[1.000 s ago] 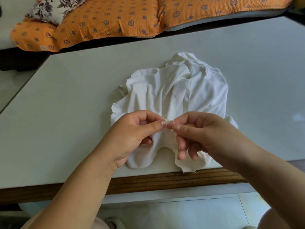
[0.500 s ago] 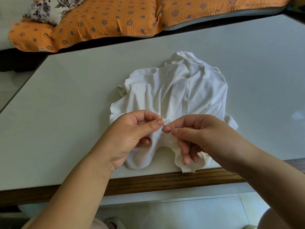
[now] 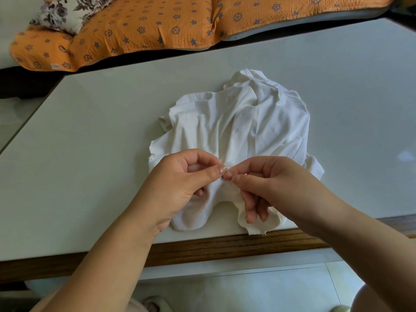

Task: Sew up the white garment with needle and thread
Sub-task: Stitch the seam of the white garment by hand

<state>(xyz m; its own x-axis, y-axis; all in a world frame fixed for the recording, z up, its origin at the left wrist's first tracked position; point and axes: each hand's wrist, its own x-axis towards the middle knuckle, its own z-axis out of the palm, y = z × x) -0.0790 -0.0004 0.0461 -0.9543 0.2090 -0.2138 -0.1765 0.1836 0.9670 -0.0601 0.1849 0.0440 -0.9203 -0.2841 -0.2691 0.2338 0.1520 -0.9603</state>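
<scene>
The white garment (image 3: 236, 136) lies crumpled on the near half of the table (image 3: 90, 154), its collar end bunched toward the far side and its near hem reaching the table's wooden edge (image 3: 202, 247). At the near middle of the cloth a short, thin needle (image 3: 230, 171) slants between the two sets of fingertips, just above a small raised fold.

The left hand (image 3: 180, 183) pinches that fold between thumb and forefinger, with the other fingers curled underneath against the cloth. The right hand (image 3: 270, 183) pinches the needle between thumb and forefinger; its remaining fingers bend downward and rest on the near hem.

A second ago the fingertips of both hands met and hid nearly all of the needle. Half a second ago a short length of it showed between them, and it shows about the same now. The hands have stayed over the same spot, and the garment has not shifted on the table.

Beyond the far edge of the table lies an orange quilt (image 3: 157, 25) printed with small dark motifs, and a floral pillow (image 3: 65, 10) sits at its far left. A pale tiled floor (image 3: 247, 289) shows below the near edge.
</scene>
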